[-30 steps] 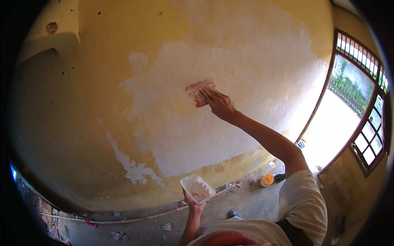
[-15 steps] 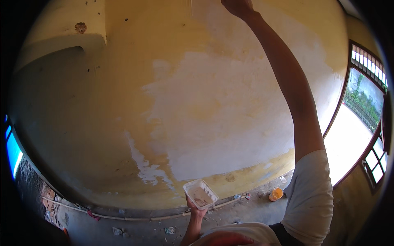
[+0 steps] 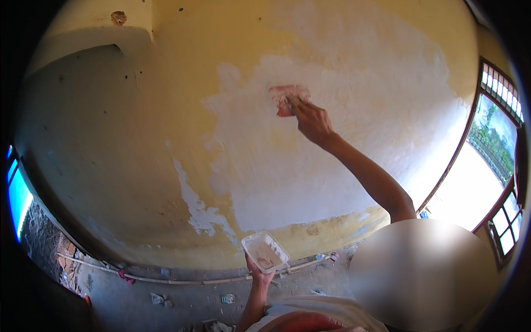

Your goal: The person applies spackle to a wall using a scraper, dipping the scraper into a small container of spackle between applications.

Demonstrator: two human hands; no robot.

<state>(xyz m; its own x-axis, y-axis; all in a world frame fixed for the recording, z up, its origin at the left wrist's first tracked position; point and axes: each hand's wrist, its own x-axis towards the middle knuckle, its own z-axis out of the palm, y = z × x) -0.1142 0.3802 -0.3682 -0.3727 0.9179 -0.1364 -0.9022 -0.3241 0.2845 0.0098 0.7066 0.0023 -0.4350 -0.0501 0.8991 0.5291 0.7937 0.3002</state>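
Note:
My right hand (image 3: 312, 122) is closed on a flat reddish putty spreader (image 3: 285, 109), smeared with pale putty. Its flat face is against the wall, on the pale coated patch (image 3: 310, 182); bare yellow wall (image 3: 182, 72) surrounds that patch. Low in the middle, my left hand (image 3: 260, 275) grips a white plastic tub (image 3: 267, 269) from beneath and the side. The tub tilts toward me, with whitish-pink putty (image 3: 262, 252) inside. Some fingers of my left hand are hidden behind the tub.
A long pale pole (image 3: 182, 281) lies along the foot of the wall. Litter (image 3: 159, 299) and a dark pink rag (image 3: 126, 276) are on the grey floor. To the right are a bright doorway (image 3: 470, 166) and a paned window (image 3: 508, 218). A blurred round area covers the lower right.
My right hand has come down from the top edge to the middle of the pale patch, and the spreader now shows. The tub has shifted slightly up and left in view.

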